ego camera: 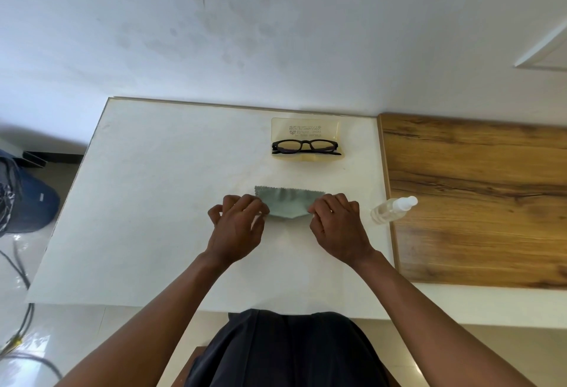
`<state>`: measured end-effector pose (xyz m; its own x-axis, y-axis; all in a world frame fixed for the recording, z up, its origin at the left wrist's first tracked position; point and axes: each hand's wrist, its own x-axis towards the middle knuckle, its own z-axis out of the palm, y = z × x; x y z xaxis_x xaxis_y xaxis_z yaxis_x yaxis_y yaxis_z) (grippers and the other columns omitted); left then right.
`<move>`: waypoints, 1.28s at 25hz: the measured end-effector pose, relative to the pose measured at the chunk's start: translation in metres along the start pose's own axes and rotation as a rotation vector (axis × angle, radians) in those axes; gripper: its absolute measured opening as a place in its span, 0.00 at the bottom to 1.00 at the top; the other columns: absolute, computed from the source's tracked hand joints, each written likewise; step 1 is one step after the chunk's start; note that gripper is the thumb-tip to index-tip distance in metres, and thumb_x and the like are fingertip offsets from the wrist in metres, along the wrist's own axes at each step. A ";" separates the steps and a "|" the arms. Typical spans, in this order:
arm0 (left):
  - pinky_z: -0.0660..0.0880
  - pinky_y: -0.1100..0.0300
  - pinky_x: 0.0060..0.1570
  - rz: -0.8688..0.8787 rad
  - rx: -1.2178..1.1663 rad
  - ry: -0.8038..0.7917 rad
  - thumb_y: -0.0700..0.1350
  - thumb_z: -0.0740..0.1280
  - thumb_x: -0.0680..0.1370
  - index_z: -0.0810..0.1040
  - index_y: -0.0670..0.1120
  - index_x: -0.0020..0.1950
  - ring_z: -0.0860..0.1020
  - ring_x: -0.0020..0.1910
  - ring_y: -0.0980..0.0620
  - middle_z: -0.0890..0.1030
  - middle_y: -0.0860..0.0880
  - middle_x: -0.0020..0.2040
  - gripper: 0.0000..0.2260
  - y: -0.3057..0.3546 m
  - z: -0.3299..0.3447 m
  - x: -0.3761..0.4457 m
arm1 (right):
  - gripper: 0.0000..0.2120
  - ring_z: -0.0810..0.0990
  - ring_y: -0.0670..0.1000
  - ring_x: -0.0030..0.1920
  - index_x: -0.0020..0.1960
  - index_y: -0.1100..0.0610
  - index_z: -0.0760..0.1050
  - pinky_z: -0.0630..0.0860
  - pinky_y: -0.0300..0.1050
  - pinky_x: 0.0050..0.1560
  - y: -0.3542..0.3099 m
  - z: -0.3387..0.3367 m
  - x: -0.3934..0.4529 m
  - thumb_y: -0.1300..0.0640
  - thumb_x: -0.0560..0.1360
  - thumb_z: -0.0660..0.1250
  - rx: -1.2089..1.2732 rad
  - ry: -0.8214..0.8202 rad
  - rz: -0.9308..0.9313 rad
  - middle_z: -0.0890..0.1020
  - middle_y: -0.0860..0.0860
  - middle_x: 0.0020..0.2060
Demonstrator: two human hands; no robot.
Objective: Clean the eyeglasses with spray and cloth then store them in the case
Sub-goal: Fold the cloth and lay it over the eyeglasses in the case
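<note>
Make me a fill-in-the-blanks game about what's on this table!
1. Both hands, left hand and right hand, pinch the grey ____.
2. The black eyeglasses rest on the open yellow ____.
3. The spray bottle lies on its ____, beside the right hand.
4. The bottle's cap points toward the ____ panel.

Missing words: cloth; case; side; wooden

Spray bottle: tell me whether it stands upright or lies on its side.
Lying on its side. The spray bottle rests along the table edge, its white cap pointing right and away, beside the right hand.
</note>
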<state>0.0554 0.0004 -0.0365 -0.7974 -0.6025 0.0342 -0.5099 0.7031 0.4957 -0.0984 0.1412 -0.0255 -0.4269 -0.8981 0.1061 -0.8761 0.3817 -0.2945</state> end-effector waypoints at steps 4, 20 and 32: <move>0.53 0.57 0.47 -0.128 -0.188 -0.028 0.40 0.64 0.76 0.76 0.51 0.50 0.68 0.51 0.54 0.74 0.63 0.44 0.07 -0.001 0.005 0.007 | 0.10 0.75 0.60 0.45 0.48 0.61 0.76 0.65 0.49 0.41 0.006 0.004 0.005 0.61 0.74 0.57 0.080 -0.095 0.046 0.82 0.55 0.43; 0.52 0.55 0.40 -0.433 -0.194 0.023 0.47 0.64 0.76 0.72 0.51 0.42 0.73 0.45 0.50 0.72 0.58 0.31 0.04 0.002 0.013 0.028 | 0.06 0.76 0.56 0.46 0.47 0.59 0.76 0.73 0.52 0.48 0.014 0.013 0.016 0.57 0.76 0.63 0.308 -0.094 0.387 0.81 0.54 0.44; 0.56 0.55 0.41 -0.441 -0.211 0.028 0.46 0.65 0.74 0.72 0.52 0.38 0.72 0.37 0.54 0.72 0.56 0.28 0.05 -0.002 0.010 0.027 | 0.04 0.77 0.55 0.45 0.44 0.58 0.76 0.74 0.53 0.48 0.017 0.013 0.014 0.57 0.74 0.65 0.345 -0.101 0.430 0.81 0.52 0.41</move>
<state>0.0314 -0.0138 -0.0450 -0.5095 -0.8376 -0.1971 -0.7184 0.2880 0.6332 -0.1162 0.1323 -0.0408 -0.6910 -0.7006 -0.1782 -0.4967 0.6392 -0.5871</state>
